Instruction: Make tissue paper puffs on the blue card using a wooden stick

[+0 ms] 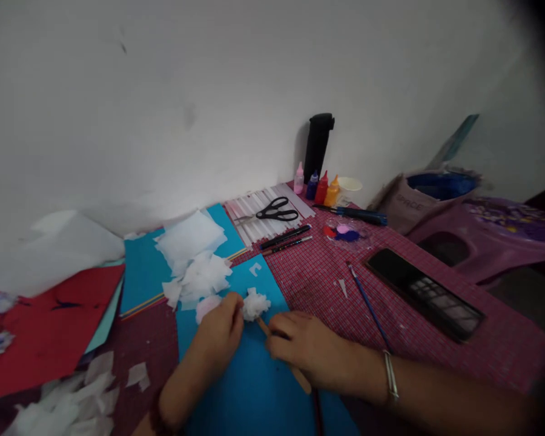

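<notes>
My right hand (304, 348) is closed around a flat wooden craft stick (301, 380), which slants up to the left. The stick's upper end meets a ruffled white tissue-paper puff (255, 304) on a blue sheet (254, 369). My left hand (222, 330) is at the puff's left side, its thumb and fingers pinched together; what is between them is hidden. Partly behind that hand shows a pale pink round patch (206, 307) on the sheet. Just beyond lies a pile of cut white tissue pieces (206, 272).
Black-handled scissors (277, 210) rest on white strips (254, 206). Several paint bottles (323, 189) stand near the wall. A paint palette (347, 235), a paintbrush (370, 306) and a phone (422, 293) lie to the right. More tissue (68, 406) and red paper (63, 339) lie left.
</notes>
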A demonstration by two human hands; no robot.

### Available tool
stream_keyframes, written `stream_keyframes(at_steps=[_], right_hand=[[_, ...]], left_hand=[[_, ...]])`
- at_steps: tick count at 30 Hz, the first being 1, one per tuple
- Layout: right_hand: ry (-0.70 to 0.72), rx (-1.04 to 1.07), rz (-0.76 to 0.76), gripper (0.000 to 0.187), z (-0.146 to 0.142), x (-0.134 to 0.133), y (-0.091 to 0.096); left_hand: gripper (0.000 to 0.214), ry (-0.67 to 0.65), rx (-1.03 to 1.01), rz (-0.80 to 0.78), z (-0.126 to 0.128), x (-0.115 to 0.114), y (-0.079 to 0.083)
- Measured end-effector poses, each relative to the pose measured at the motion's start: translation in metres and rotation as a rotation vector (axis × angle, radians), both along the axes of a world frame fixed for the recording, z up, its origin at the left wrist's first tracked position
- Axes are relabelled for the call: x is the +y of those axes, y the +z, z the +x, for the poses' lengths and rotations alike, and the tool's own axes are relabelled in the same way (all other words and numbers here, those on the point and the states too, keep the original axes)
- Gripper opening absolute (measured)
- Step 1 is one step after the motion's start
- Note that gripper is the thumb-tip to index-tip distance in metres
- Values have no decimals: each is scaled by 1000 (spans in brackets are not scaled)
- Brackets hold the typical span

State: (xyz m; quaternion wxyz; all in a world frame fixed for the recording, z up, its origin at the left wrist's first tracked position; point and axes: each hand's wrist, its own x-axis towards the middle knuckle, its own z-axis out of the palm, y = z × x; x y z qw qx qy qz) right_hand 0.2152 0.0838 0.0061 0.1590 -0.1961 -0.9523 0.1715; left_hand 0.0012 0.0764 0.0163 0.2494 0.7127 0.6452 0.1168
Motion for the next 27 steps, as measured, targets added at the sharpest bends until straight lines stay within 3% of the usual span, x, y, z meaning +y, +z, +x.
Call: stream_keyframes(at_steps=[2,5,8,11,16,23,27], right_hand=[[-34,118,-115,14,0,1,0],[-173,447,-453,24,0,6,-2],[-341,712,-854,28,-2,15,-10],[-394,792,-1117,30,-4,22,-17],[-390,802,-1249,37,-4,26,-17],[-371,763,-1262,39,-4,28,-13],[-385,738,-1247,36,-4,29,-13]], left_hand=[[12,-37,72,25,-4,-3,8],[16,-52,207,59,-20,1,29],[19,-15,310,143,-44,23,47],[21,-11,337,220,-64,53,49],[26,-50,274,241,-75,90,42],[39,108,197,168,-85,129,46],[35,167,225,97,-92,137,41]])
